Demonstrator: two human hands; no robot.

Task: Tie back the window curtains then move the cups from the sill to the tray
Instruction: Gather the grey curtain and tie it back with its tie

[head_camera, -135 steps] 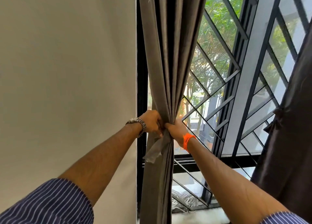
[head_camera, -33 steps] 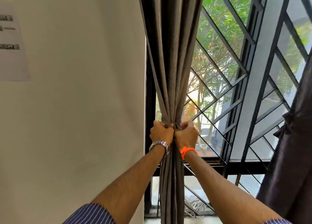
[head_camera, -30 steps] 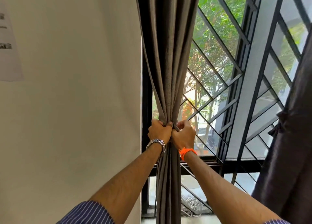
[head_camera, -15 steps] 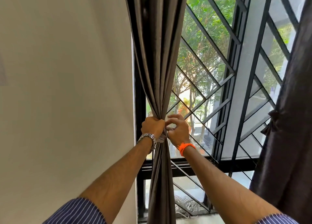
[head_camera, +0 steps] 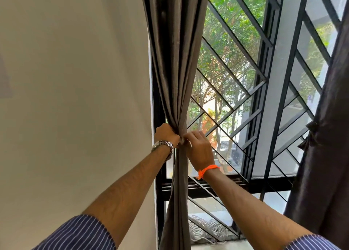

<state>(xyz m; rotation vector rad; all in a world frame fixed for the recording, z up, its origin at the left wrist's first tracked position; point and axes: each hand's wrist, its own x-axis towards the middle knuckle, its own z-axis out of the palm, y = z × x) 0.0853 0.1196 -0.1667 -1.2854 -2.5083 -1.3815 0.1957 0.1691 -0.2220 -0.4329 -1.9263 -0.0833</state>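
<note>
The grey left curtain (head_camera: 176,64) hangs gathered into a narrow bundle at the window's left edge. A tie band (head_camera: 181,141) of the same cloth cinches it at its waist. My left hand (head_camera: 166,133) grips the bundle and tie from the left. My right hand (head_camera: 198,148) pinches the tie's knot from the right, its fingers curled on the cloth. A dark right curtain (head_camera: 328,155) hangs at the right edge, tied at a knot (head_camera: 310,134). No cups, sill top or tray are in view.
A plain cream wall (head_camera: 75,98) fills the left half. Black diagonal window bars (head_camera: 234,91) and a grey frame post (head_camera: 272,102) stand behind the curtains. A coil of white cable (head_camera: 205,231) lies at the window's foot.
Both hands stayed on the left curtain's waist. The fists that pulled the tie tight have shifted: the right hand now pinches the knot with raised fingers. The view moved slightly.
</note>
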